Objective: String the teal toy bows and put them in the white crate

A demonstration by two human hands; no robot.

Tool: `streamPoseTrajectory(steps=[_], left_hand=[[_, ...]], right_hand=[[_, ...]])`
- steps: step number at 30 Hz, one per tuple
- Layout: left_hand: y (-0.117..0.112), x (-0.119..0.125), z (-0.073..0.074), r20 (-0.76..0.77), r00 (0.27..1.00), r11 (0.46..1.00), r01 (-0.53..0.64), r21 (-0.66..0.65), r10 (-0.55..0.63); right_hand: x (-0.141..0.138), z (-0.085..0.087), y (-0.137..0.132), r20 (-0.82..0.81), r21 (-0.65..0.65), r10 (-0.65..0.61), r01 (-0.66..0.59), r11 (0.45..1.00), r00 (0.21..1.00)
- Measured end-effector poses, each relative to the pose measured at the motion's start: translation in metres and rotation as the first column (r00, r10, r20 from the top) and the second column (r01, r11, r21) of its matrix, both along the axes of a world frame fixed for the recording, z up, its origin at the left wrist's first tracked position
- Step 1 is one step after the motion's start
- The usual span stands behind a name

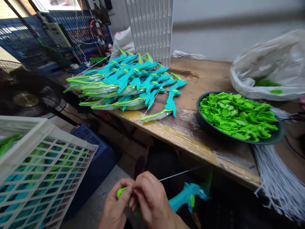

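Low in the middle of the head view, my left hand (116,203) is closed round the bright green end of a toy bow (182,196). My right hand (152,198) meets it there, its fingers pinched at the end of a white string (179,174). From the right hand the string runs tight to the right. The bow's teal middle part shows past my right wrist; the rest is hidden behind the hands or in shadow. On the table above lies a pile of similar teal and green bows (128,74), many with strings across them.
A dark round tray (240,140) of green plastic pieces (238,114) sits on the wooden table (190,136). A bundle of white strings (276,178) hangs over its edge. Behind is a white plastic bag (269,60). To the left stand a white crate (47,171) of bows and a fan (26,98).
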State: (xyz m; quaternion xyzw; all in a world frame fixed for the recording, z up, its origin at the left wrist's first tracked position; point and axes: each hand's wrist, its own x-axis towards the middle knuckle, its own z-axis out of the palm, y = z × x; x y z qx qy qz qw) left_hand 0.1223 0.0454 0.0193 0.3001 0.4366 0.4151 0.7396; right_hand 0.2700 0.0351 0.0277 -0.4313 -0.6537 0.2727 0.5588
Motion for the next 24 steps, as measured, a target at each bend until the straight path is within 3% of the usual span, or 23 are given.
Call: streamPoseTrajectory(steps=[4, 7, 12, 20, 24], left_hand=[[0.001, -0.008, -0.003, -0.047, 0.999, 0.999, 0.004, 0.032, -0.003], [0.002, -0.012, -0.002, -0.083, 0.996, 0.997, 0.022, 0.072, -0.016], [0.001, -0.015, 0.002, -0.100, 0.993, 0.995, 0.065, 0.079, -0.057], [0.001, -0.013, 0.006, 0.047, 0.997, 0.998, 0.065, -0.013, -0.065], [0.003, -0.011, 0.008, 0.070, 0.997, 0.997, 0.023, -0.069, -0.018]], right_hand=[[-0.007, 0.006, -0.005, -0.073, -0.159, -0.032, 0.020, 0.987, 0.997], [-0.010, 0.009, -0.007, -0.084, -0.180, -0.065, 0.049, 0.982, 0.994], [-0.014, 0.006, -0.006, 0.017, -0.052, -0.089, 0.089, 0.995, 0.996], [-0.019, -0.003, -0.005, 0.226, 0.228, -0.185, 0.132, 0.965, 0.956], [-0.017, -0.005, -0.006, 0.333, 0.249, -0.155, 0.072, 0.966, 0.930]])
